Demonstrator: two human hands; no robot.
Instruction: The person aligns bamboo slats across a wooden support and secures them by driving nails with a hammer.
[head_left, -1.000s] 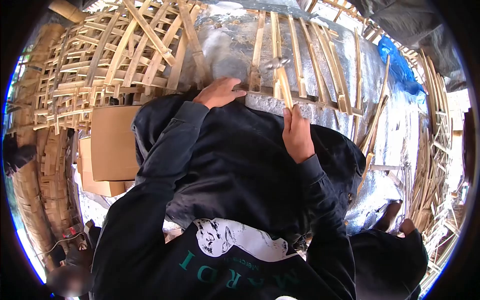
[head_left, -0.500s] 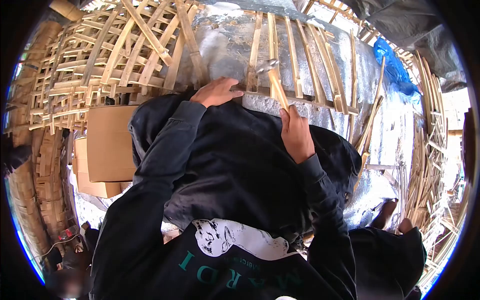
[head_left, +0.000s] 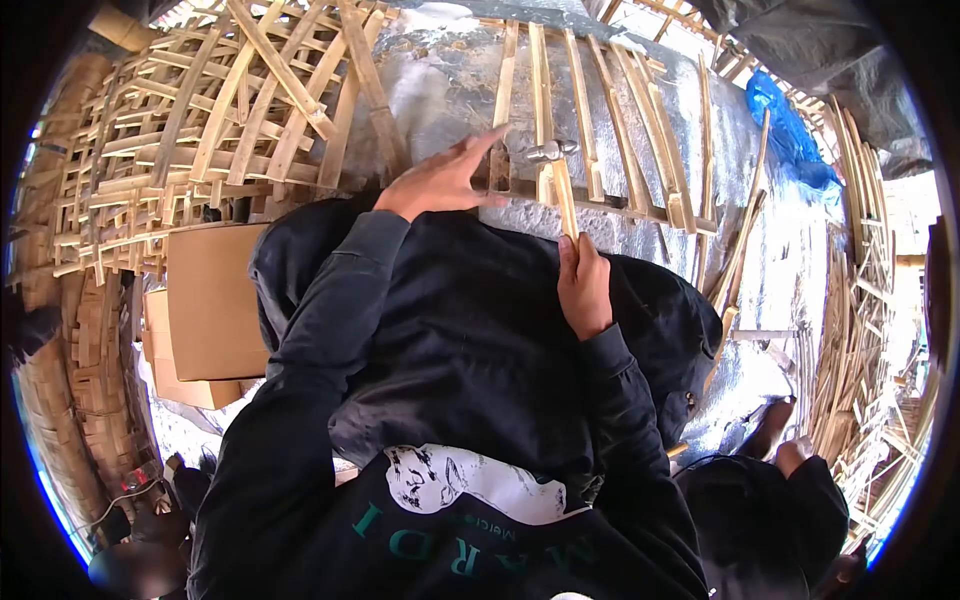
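A hammer (head_left: 564, 190) with a metal head and a light wooden handle is gripped low on the handle by my right hand (head_left: 585, 287). Its head lies over the lower part of a bamboo slat (head_left: 541, 85). My left hand (head_left: 445, 180) has its thumb and fingers spread, near the lower end of another upright slat (head_left: 505, 75). Whether the fingertips touch that slat I cannot tell. A crosswise strip (head_left: 640, 208) runs under the slats' lower ends, and a rough grey block (head_left: 530, 218) lies just below it.
Woven bamboo lattice (head_left: 200, 110) spreads at the upper left, above cardboard boxes (head_left: 215, 300). A blue plastic sheet (head_left: 785, 125) hangs at the upper right, near a stack of bamboo strips (head_left: 850, 300). Another person's dark-clothed leg (head_left: 765, 515) is at the lower right.
My left hand has opened wider, its fingers reaching up toward the slat. The hammer has tilted and its head has come lower, while my right hand has moved slightly down.
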